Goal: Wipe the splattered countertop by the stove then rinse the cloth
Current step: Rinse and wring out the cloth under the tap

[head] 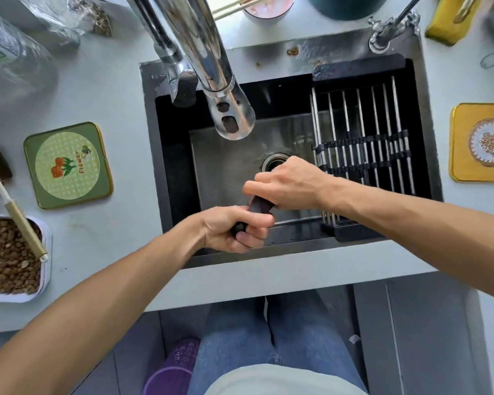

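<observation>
A dark cloth (258,206), twisted into a tight roll, is held over the steel sink (226,166) near its front edge. My left hand (234,228) grips the near end of the roll. My right hand (288,182) grips the far end, its knuckles up, just in front of the drain (271,163). Only a short dark stretch of cloth shows between the two fists. The chrome tap (228,109) hangs over the basin behind my hands; I see no stream of water from it.
A black roll-up drying rack (362,149) covers the sink's right side. On the left counter lie a green coaster (69,165), a tray of brown pellets (9,258) and a scoop (20,220). A yellow coaster (482,142) lies right. A second small tap (391,29) stands at back right.
</observation>
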`<control>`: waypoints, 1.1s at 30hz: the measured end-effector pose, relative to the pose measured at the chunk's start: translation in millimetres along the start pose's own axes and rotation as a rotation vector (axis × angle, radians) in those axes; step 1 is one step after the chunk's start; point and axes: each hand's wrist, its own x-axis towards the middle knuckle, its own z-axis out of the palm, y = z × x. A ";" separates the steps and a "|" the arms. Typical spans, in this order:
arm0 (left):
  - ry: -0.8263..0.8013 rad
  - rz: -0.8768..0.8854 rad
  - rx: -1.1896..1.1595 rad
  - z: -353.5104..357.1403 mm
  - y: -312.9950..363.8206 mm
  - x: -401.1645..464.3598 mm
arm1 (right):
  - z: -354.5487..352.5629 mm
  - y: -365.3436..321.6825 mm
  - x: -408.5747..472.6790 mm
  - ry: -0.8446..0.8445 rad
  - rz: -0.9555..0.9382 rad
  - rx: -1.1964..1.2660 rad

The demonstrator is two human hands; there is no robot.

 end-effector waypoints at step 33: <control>0.954 -0.121 1.619 -17.2 45.8 30.4 | 36.1 -19.0 12.4 -0.397 0.838 0.734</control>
